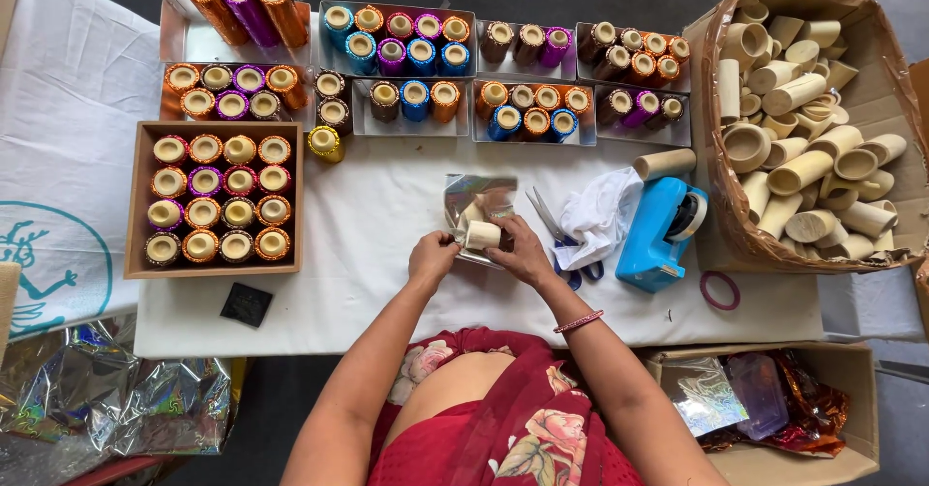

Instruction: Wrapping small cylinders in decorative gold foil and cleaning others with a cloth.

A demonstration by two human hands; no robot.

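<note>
My left hand and my right hand meet at the middle of the white table. Between them they hold a small pale bamboo cup lying on its side, over a sheet of shiny silver foil. The left fingers pinch the foil's edge at the cup; the right fingers wrap the cup's other end. Scissors lie just right of my right hand, beside a white cloth.
A blue tape dispenser and a pink ring sit to the right. A cardboard box holds several bare bamboo cups. Trays of foil-wrapped cups line the back; a wooden tray stands left. A box of foil scraps is below.
</note>
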